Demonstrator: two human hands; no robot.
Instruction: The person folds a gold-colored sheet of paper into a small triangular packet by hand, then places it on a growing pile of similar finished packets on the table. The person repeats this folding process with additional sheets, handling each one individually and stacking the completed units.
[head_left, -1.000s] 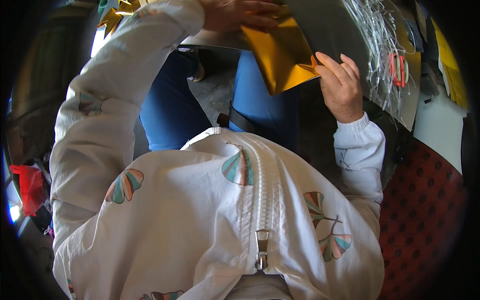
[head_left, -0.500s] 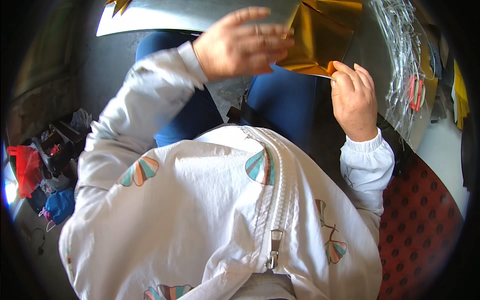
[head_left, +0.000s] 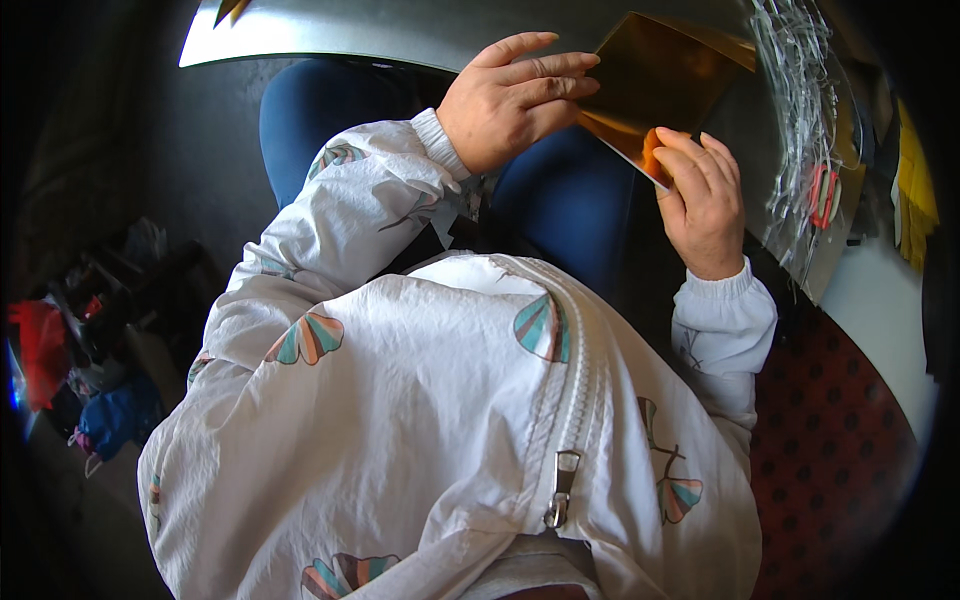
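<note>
A shiny gold foil-like sheet [head_left: 672, 72] lies at the near edge of the metal table, its near corner reaching over my lap. That near corner is pinched by my right hand [head_left: 697, 205], where a small part curls up orange in the light. My left hand [head_left: 522, 100] is at the sheet's left edge with its fingers stretched out and apart. Its fingertips are close to or touching that edge; I cannot tell which. Whether the gold piece is a single layer or a flat bag does not show.
Clear plastic strips [head_left: 795, 110] hang in a bundle at the table's right, with red-handled snips [head_left: 824, 196] on them. Another gold piece [head_left: 232, 10] lies at the far left of the metal table [head_left: 330, 28]. Yellow material [head_left: 915, 190] hangs at far right. Bags [head_left: 118, 412] sit at lower left.
My left hand has moved right, and its fingers are now still and spread. The gold sheet has turned and looks darker, with its near corner lower. My right hand keeps its pinch.
</note>
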